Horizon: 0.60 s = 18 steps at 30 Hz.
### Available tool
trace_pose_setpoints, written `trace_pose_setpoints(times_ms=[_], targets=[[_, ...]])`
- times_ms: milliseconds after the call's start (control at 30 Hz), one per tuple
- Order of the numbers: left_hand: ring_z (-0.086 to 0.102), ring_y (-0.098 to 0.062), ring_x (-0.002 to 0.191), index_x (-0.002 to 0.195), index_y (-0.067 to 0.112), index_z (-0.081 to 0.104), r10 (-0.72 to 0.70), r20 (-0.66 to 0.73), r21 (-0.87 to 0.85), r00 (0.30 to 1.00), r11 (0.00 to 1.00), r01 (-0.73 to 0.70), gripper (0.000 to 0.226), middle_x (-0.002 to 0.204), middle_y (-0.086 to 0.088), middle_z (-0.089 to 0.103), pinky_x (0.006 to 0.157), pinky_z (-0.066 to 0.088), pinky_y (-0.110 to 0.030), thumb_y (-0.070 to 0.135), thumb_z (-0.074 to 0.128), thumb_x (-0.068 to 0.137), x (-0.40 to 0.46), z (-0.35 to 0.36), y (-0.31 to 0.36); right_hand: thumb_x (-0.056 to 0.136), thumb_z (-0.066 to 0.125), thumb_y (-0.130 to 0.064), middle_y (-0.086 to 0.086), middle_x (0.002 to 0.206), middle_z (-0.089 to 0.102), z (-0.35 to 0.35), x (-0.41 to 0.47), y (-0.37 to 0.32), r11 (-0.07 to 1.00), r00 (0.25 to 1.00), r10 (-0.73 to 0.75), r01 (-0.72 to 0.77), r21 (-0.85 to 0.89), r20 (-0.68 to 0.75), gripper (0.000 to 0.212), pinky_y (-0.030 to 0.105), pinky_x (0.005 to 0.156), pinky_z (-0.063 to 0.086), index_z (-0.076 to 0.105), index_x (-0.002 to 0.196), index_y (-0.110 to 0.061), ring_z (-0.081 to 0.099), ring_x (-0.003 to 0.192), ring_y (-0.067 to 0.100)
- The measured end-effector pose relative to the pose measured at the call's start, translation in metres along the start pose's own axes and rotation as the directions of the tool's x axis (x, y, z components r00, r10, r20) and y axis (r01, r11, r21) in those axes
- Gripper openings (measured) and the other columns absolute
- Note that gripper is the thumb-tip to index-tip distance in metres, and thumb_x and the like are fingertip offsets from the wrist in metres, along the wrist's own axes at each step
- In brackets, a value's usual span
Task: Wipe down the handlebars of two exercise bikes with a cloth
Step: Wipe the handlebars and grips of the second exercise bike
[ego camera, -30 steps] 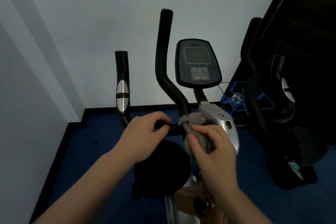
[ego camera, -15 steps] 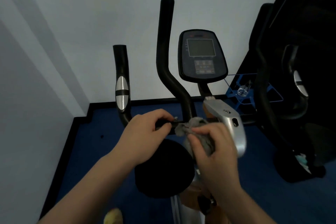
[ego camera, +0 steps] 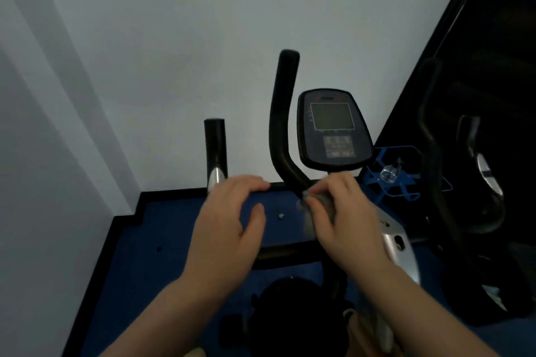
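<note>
The near exercise bike has a tall curved black handlebar (ego camera: 282, 124), a shorter left grip with a silver sensor (ego camera: 216, 153), and a black crossbar (ego camera: 290, 252) lower down. My right hand (ego camera: 351, 226) is shut on a bunched grey cloth (ego camera: 317, 203), pressed against the base of the tall handlebar. My left hand (ego camera: 229, 226) hovers to the left of it with fingers and thumb spread, holding nothing. The second bike's dark handlebars (ego camera: 435, 159) stand at the right, with a silver sensor (ego camera: 488, 174) on its grip.
The bike's console (ego camera: 333, 127) sits just above my right hand. A silver frame cover (ego camera: 398, 249) and the black seat (ego camera: 290, 316) lie below. A blue wire rack holding a clear bottle (ego camera: 390, 174) stands behind. White walls close the left and back.
My left hand has let go of the crossbar and opened. My right hand has carried the cloth up to the base of the tall handlebar. The view has tilted.
</note>
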<state>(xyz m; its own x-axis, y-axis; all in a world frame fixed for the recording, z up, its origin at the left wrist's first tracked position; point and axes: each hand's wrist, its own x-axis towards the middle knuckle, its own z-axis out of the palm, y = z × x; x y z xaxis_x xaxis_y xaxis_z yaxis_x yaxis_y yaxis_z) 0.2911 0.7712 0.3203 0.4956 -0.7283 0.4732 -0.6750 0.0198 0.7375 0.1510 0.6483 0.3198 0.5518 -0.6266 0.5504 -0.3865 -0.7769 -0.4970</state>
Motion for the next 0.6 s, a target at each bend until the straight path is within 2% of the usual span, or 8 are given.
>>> trace_pose_setpoints(times_ms=[67, 133, 233, 300, 367, 433, 533, 600], targets=[[0.048, -0.002, 0.111, 0.111, 0.023, 0.06, 0.038, -0.061, 0.045, 0.997, 0.998, -0.035, 0.03, 0.117, 0.012, 0.057, 0.096, 0.036, -0.017, 0.01, 0.053, 0.086, 0.026, -0.012, -0.005, 0.085, 0.063, -0.013, 0.0, 0.091, 0.054, 0.014, 0.037, -0.013, 0.995, 0.996, -0.083, 0.084, -0.053, 0.014, 0.006, 0.026, 0.062, 0.041, 0.058, 0.086, -0.012, 0.052, 0.076, 0.014], [0.044, -0.008, 0.116, 0.113, 0.018, 0.06, 0.075, -0.115, 0.105, 0.991, 0.992, -0.063, 0.031, 0.122, 0.003, 0.056, 0.099, 0.029, -0.012, 0.008, 0.052, 0.085, 0.053, -0.022, -0.008, 0.088, 0.061, -0.014, 0.004, 0.093, 0.055, 0.027, 0.068, -0.025, 0.995, 0.995, -0.096, 0.097, -0.028, 0.023, 0.006, 0.03, 0.063, 0.044, 0.058, 0.089, -0.01, 0.053, 0.077, 0.017], [0.039, -0.01, 0.122, 0.117, 0.016, 0.059, 0.067, -0.144, 0.149, 0.987, 0.988, -0.045, 0.033, 0.13, 0.0, 0.051, 0.099, 0.021, -0.005, 0.008, 0.051, 0.086, 0.09, -0.03, -0.017, 0.089, 0.06, -0.02, -0.003, 0.093, 0.053, 0.035, 0.078, -0.026, 0.998, 1.0, -0.031, 0.031, 0.057, -0.005, 0.006, 0.027, 0.064, 0.044, 0.055, 0.09, -0.017, 0.053, 0.08, 0.012], [0.038, -0.009, 0.125, 0.121, 0.016, 0.057, 0.014, -0.116, 0.145, 0.993, 0.989, 0.003, 0.033, 0.134, 0.001, 0.05, 0.101, 0.021, -0.01, 0.011, 0.05, 0.089, 0.105, -0.029, -0.024, 0.087, 0.062, -0.023, -0.012, 0.092, 0.049, 0.029, 0.063, -0.017, 0.996, 0.999, -0.039, 0.037, 0.078, 0.021, 0.013, 0.019, 0.065, 0.041, 0.049, 0.087, -0.027, 0.05, 0.084, 0.006], [0.04, -0.009, 0.123, 0.123, 0.017, 0.057, -0.025, -0.077, 0.122, 0.997, 0.992, 0.035, 0.033, 0.132, 0.001, 0.053, 0.101, 0.025, -0.016, 0.015, 0.048, 0.092, 0.111, -0.022, -0.031, 0.085, 0.063, -0.02, -0.016, 0.091, 0.045, 0.025, 0.054, -0.013, 0.995, 0.995, -0.068, 0.063, 0.077, 0.069, 0.023, 0.016, 0.068, 0.038, 0.045, 0.085, -0.033, 0.048, 0.087, 0.004], [0.04, -0.008, 0.121, 0.123, 0.018, 0.056, -0.034, -0.05, 0.148, 0.998, 0.988, 0.041, 0.032, 0.129, 0.002, 0.054, 0.095, 0.027, -0.016, 0.02, 0.047, 0.093, 0.11, -0.014, -0.036, 0.086, 0.063, -0.017, -0.012, 0.089, 0.045, 0.032, 0.066, -0.014, 0.994, 0.994, -0.085, 0.08, 0.073, 0.074, 0.021, 0.019, 0.067, 0.04, 0.045, 0.083, -0.029, 0.049, 0.084, 0.007], [0.043, -0.006, 0.113, 0.12, 0.02, 0.059, -0.034, -0.081, 0.164, 0.996, 0.985, 0.047, 0.031, 0.116, 0.008, 0.058, 0.085, 0.03, -0.015, 0.027, 0.045, 0.094, 0.111, -0.011, -0.037, 0.087, 0.062, -0.013, -0.001, 0.088, 0.05, 0.046, 0.099, -0.025, 0.996, 0.998, -0.067, 0.068, 0.059, -0.022, 0.011, 0.03, 0.066, 0.046, 0.052, 0.082, -0.014, 0.051, 0.08, 0.015], [0.047, -0.005, 0.106, 0.117, 0.022, 0.061, -0.036, -0.082, 0.15, 0.996, 0.987, 0.048, 0.031, 0.107, 0.01, 0.06, 0.082, 0.033, -0.019, 0.031, 0.043, 0.094, 0.113, -0.016, -0.038, 0.088, 0.062, -0.015, 0.001, 0.09, 0.053, 0.047, 0.116, -0.027, 0.998, 0.995, 0.007, -0.001, 0.067, -0.098, 0.009, 0.033, 0.069, 0.046, 0.055, 0.084, -0.011, 0.053, 0.082, 0.016]])
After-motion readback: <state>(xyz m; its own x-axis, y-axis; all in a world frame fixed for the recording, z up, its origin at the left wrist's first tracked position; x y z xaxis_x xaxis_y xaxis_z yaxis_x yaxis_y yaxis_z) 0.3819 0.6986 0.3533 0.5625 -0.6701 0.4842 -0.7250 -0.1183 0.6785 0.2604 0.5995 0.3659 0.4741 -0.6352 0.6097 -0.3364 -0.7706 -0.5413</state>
